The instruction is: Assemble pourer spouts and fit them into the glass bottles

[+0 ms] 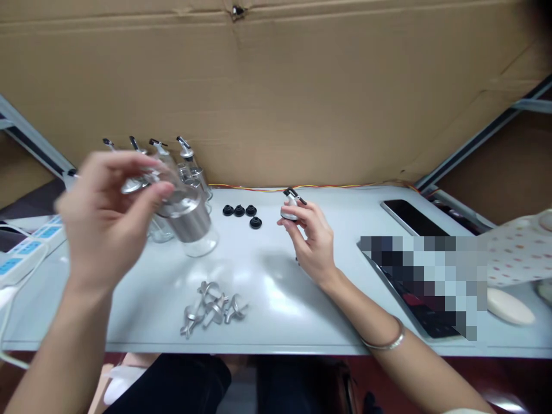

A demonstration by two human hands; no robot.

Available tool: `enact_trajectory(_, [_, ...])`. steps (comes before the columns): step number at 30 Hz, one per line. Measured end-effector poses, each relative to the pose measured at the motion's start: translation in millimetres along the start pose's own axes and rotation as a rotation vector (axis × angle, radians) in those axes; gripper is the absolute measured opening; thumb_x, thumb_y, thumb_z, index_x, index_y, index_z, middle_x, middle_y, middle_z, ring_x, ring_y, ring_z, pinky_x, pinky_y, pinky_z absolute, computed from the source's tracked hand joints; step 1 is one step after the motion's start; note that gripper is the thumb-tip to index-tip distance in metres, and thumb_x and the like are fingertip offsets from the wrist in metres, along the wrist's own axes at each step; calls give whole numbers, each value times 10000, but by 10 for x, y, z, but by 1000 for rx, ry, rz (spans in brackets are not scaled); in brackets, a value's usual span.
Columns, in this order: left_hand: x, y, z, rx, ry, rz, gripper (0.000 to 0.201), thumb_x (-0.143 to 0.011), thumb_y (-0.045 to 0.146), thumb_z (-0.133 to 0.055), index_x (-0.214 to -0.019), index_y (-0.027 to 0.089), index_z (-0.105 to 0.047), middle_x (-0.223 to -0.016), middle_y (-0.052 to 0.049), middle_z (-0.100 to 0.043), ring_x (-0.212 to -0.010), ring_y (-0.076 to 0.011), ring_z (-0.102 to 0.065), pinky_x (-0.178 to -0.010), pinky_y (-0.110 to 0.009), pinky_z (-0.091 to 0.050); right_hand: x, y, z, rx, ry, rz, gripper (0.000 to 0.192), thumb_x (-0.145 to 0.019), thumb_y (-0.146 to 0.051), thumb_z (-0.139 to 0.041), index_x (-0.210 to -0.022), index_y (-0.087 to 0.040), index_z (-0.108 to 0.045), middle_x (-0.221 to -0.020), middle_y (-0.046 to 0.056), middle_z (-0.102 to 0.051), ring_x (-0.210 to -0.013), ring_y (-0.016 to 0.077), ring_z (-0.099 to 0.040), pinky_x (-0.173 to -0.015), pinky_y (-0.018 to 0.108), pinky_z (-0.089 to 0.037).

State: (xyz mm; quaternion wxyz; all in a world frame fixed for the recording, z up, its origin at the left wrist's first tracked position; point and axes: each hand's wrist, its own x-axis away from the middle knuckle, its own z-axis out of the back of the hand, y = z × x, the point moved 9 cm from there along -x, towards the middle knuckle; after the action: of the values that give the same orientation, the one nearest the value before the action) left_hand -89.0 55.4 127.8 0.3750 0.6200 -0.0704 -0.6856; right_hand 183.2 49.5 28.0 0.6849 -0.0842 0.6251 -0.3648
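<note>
Brown cardboard sheeting (302, 86) is seen behind a pale grey table (276, 287). A clear glass bottle with a steel band (187, 221) is gripped, tilted, by the left hand (106, 218). A small steel pourer cap with black tip (291, 206) is pinched by the right hand (313, 241), near four black rubber stoppers (244, 213).

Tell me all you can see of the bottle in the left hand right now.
The glass bottle is clear, with a brushed metal band around its upper body and what looks like a metal cap end, blurred. It is tilted, its clear base toward the table and lower right, top toward the left hand, whose fingers grip the upper end. It appears lifted just above the surface, in front of a row of similar bottles with spouts. It looks empty.
</note>
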Motion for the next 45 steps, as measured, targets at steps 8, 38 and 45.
enact_trajectory(8, [416, 311, -866, -40, -363, -81, 138, -842, 163, -627, -972, 206, -610, -981, -31, -658, -938, -157, -639, -763, -265, -580, -11, -77, -1, 93, -33, 58, 206, -921, -149, -542, -1085, -245, -619, -1012, 72, -602, -892, 190, -623, -686, 323, -587])
enact_trajectory(38, [922, 21, -1499, 466, -704, 242, 577, -879, 237, -599, -1370, 337, -313, -1255, -92, -611, -1102, -213, -619, -827, -303, -563, 102, -470, -159, -23, -299, 285, 812, -883, -308, -519, -1545, -246, -53, -1597, 83, -111, -1428, 359, -216, -1043, 553, -423])
enact_trajectory(45, [879, 131, -1476, 537, -653, 112, 644, -876, 148, -581, -1394, 382, -278, -1329, -82, -587, -1095, -203, -643, -929, -358, -528, 69, -544, -136, -64, -267, 330, 668, -851, -219, -552, -1472, -244, -306, -1357, 137, -486, -1225, 312, -509, -900, 450, -533])
